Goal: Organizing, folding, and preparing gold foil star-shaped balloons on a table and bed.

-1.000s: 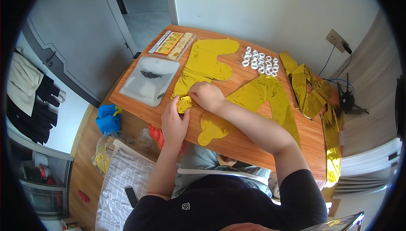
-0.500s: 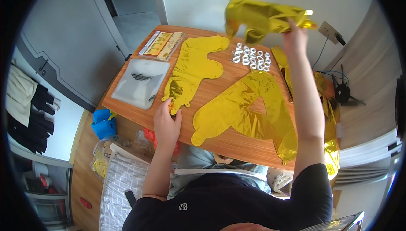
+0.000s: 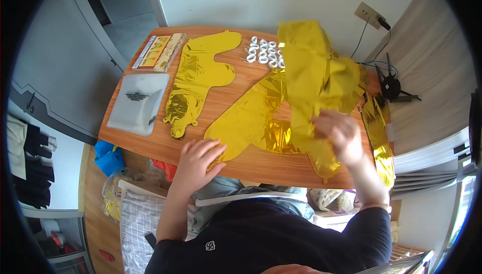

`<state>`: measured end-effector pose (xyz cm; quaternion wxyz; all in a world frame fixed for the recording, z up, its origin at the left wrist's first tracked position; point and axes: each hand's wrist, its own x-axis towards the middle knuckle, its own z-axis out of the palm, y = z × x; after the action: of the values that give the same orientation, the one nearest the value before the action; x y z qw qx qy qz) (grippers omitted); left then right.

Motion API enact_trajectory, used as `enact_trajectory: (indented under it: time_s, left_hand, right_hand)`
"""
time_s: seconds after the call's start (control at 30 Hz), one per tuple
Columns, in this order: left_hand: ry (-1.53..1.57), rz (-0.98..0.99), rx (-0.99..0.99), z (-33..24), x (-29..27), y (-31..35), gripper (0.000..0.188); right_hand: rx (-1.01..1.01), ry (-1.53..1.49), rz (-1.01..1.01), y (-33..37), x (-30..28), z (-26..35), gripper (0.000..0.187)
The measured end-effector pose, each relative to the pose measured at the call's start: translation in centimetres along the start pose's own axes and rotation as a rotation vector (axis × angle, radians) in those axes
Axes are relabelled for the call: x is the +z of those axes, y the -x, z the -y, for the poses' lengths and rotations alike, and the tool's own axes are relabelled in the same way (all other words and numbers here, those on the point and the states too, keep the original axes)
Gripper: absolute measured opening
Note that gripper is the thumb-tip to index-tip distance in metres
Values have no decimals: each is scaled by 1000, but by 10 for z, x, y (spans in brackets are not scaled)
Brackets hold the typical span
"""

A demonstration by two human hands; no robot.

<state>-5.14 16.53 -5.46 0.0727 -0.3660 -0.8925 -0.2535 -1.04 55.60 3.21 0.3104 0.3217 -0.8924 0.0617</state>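
My left hand [image 3: 200, 162] lies with outstretched fingers on the lower-left leg of a flat gold foil balloon [image 3: 241, 116] shaped like a letter A. My right hand [image 3: 340, 136], smeared by motion, appears to grip the lower end of another gold foil balloon [image 3: 306, 58]. That balloon hangs bent above the right side of the A-shaped one, hiding part of it and some white ribbon rolls [image 3: 262, 50]. To the left, an uninflated gold balloon [image 3: 193, 73] shaped like a letter F lies flat on the wooden table [image 3: 191, 156].
At the table's left lie a translucent plastic pouch [image 3: 138, 103] and a printed box [image 3: 159, 53]. More gold foil [image 3: 379, 141] drapes over the right edge, near a black router [image 3: 391, 87] with cables. A blue bag [image 3: 108, 158] stands on the floor.
My right hand has brought the raised foil balloon down and nearer, over the A-shaped one. My left hand has gone from the F-shaped balloon's lower end to the A-shaped balloon. The view has shifted.
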Motion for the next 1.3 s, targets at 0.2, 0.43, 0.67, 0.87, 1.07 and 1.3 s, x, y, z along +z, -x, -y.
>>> enact_trajectory:
  time_s: [0.2,0.43,0.67,0.87,1.07,1.3]
  left_hand:
    - [62,10,3,2,-1,-1,31]
    - [15,25,26,1,-4,0,31]
    - [100,-8,-19,3,-7,0,31]
    - [124,-3,-28,0,-17,-7,29]
    - [37,56,246,-25,-37,-55,24]
    - [355,380,593,-107,-10,-145,22]
  right_hand:
    - [384,-297,269,69,32,89,47]
    - [358,-334,449,69,20,116,67]
    - [282,-381,487,69,29,105,95]
    - [304,-330,414,80,11,79,89]
    - [1079,370,158,181,-63,-21,46]
    - [1591,366,373,311,-136,-22,42]
